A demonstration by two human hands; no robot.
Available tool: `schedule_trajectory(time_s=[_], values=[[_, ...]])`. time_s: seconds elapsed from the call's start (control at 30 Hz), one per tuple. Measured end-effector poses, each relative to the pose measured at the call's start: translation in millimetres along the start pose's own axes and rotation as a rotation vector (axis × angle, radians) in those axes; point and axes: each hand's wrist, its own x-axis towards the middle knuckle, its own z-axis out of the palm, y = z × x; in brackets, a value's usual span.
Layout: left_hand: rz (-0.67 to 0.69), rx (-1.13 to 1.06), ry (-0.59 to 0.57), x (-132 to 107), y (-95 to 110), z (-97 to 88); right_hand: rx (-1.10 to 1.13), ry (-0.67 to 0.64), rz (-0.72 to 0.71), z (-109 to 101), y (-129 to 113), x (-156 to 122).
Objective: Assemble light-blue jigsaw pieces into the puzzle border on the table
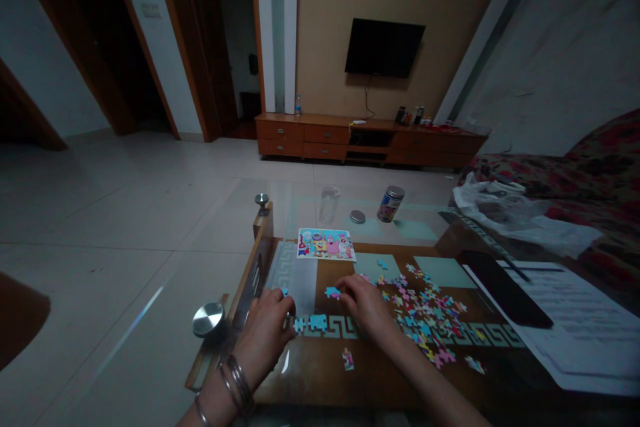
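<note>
My left hand [267,327], with bracelets on the wrist, rests curled on the glass table [300,374], its fingertips pinching a small blue puzzle piece [284,292]. My right hand [364,304] lies beside it, fingers closed on another light blue piece [332,292]. A short row of joined blue pieces [311,324] lies between the two hands. A heap of loose coloured pieces [425,320] spreads to the right of my right hand. A cartoon reference picture [326,244] lies further back on the table.
A single piece [348,359] lies near the front edge. A dark phone [505,287] lies on printed papers [575,327] at the right. A glass [329,204], a lid [357,216] and a tin can [390,204] stand at the back. A sofa with a plastic bag [520,214] is at the far right.
</note>
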Motion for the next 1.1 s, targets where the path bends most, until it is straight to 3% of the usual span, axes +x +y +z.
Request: schedule_trajectory(time_s=[0.43, 1.1], values=[[0.040, 0.010, 0.035, -0.9, 4.1, 9.6, 0.010, -0.010, 0.021, -2.8, -3.8, -0.1], [0.049, -0.001, 0.007, -2.6, 6.6, 5.3, 0.010, -0.002, 0.002, -2.7, -2.9, -0.3]])
